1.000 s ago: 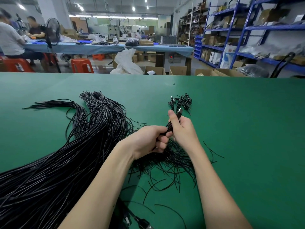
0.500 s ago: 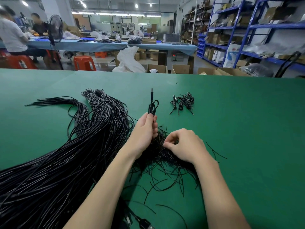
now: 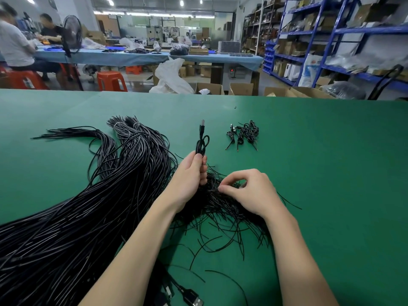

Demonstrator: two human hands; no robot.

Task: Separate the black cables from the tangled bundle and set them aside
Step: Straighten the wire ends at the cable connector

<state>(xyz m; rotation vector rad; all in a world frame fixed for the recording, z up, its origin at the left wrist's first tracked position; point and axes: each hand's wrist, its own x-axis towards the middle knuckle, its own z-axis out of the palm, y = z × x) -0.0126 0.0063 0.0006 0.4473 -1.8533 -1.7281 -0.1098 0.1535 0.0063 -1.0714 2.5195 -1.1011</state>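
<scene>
Our left hand (image 3: 191, 173) grips a looped black cable (image 3: 201, 144), plug upright above the fist; our right hand (image 3: 249, 191) seemingly pinches strands of the tangled bundle (image 3: 220, 208) just beside it.

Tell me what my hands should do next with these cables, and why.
Probably lift the right hand to draw out the strand it pinches from the tangled bundle. The left hand already grips a looped cable with its plug upright, and a small pile of separated cables lies farther back on the green table to receive it.
</scene>
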